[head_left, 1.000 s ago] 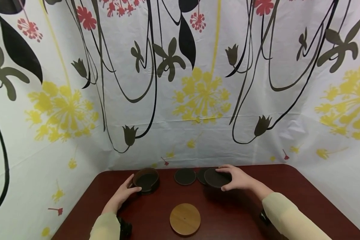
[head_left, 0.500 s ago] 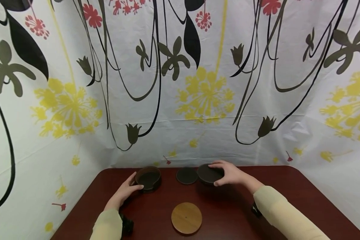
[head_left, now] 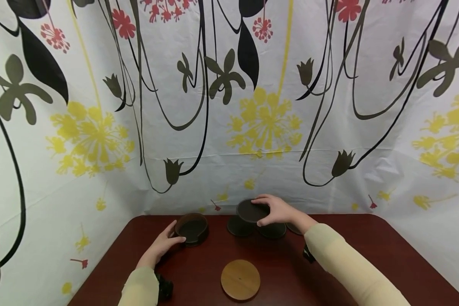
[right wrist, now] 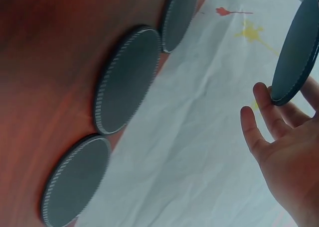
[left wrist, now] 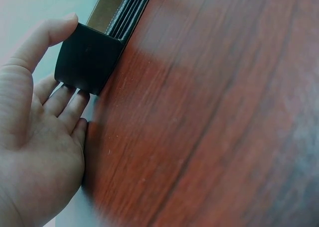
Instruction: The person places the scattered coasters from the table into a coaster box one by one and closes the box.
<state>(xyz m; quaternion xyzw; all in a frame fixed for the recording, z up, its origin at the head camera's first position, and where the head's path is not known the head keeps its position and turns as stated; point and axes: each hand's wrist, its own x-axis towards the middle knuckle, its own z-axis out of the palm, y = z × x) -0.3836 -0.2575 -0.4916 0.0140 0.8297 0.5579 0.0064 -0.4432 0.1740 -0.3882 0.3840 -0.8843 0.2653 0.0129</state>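
Note:
A dark round coaster point(head_left: 247, 210) is pinched at its edge by my right hand point(head_left: 277, 211), raised over the back of the table. Under and beside it lie three more dark coasters in a row; in the right wrist view the middle coaster point(right wrist: 128, 82) shows pale stitching round its rim. My left hand point(head_left: 161, 245) grips a round black coaster holder point(left wrist: 88, 60) at the back left, thumb at its rim and fingers around its side. Through the holder's cut-out, stacked dark edges point(left wrist: 130, 13) show in the left wrist view.
A light wooden disc point(head_left: 240, 280) lies on the reddish-brown table point(head_left: 199, 272), nearer to me. Right behind the table's back edge hangs a white curtain point(head_left: 222, 178) printed with flowers, which also closes off both sides.
My right hand has carried the coaster leftward and higher, uncovering the coasters on the right of the row. The left hand keeps its hold on the coaster holder.

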